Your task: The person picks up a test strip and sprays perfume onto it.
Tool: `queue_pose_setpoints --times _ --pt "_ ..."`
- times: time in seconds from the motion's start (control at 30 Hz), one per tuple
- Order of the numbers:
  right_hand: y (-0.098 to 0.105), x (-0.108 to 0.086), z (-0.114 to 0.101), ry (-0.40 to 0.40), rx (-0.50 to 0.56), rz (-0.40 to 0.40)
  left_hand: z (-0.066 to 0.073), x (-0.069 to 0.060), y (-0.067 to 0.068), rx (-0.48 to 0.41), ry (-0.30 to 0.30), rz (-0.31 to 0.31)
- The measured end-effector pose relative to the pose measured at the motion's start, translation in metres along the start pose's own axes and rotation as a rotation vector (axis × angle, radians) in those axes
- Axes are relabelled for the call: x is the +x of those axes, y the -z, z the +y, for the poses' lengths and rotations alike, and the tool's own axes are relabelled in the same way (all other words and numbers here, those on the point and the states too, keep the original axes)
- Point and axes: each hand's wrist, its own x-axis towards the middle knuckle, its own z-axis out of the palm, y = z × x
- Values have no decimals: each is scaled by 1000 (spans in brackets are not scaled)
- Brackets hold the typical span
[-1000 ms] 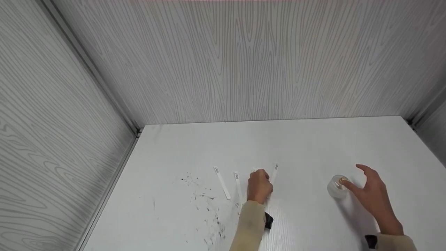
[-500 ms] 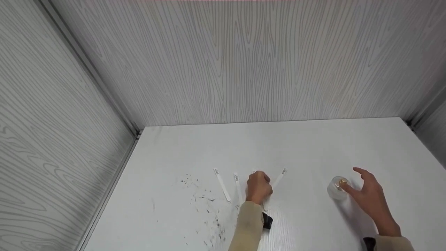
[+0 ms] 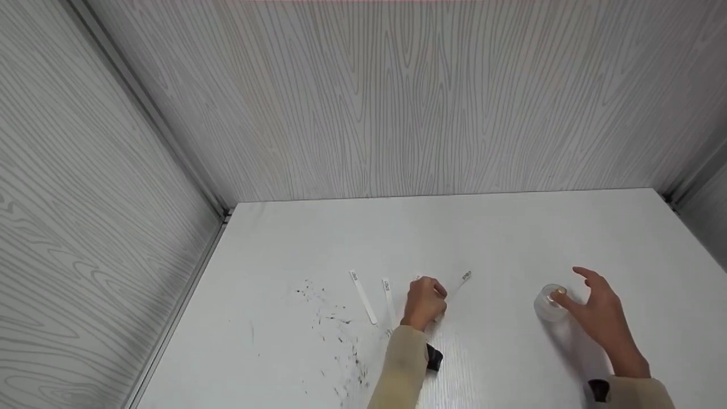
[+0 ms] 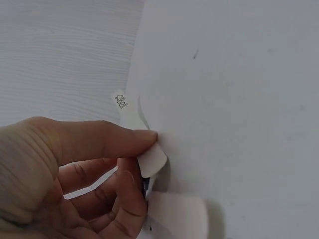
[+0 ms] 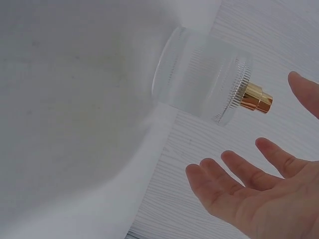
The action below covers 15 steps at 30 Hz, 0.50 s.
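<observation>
My left hand [image 3: 425, 303] pinches a white paper test strip [image 4: 152, 162] between thumb and fingers. Printed letters mark its far end, which points up and to the right in the head view. Under the same hand the printed tip of another strip [image 3: 417, 278] peeks out, and in the left wrist view a strip's rounded end [image 4: 179, 214] lies just below the fingers. My right hand [image 3: 601, 315] is spread beside a clear glass perfume bottle [image 5: 199, 74] with a gold spray top [image 5: 256, 98]. In the right wrist view the fingers are apart from the bottle.
Two more white strips, a left one [image 3: 363, 297] and a middle one [image 3: 388, 295], lie to the left of my left hand. Dark specks and scuffs [image 3: 341, 341] mark the white tabletop [image 3: 483, 233]. Grey wood-grain panels [image 3: 363, 102] stand at the back and sides.
The pinched strip's printed end has swung to the right, and the strip now shows nearly edge-on. My right hand has shifted slightly left at the bottle. The other strips have stayed put.
</observation>
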Motion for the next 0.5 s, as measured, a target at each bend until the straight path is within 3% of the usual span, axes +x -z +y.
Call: queue_pose_setpoints --times 0.2,0.43,0.5 --pt "3 0 6 -50 13 -45 0 4 11 -82 35 -74" --pt "5 2 7 -53 11 -59 2 7 15 -154 22 -40" --pt "5 4 6 -47 9 -56 2 7 14 -209 26 -47"
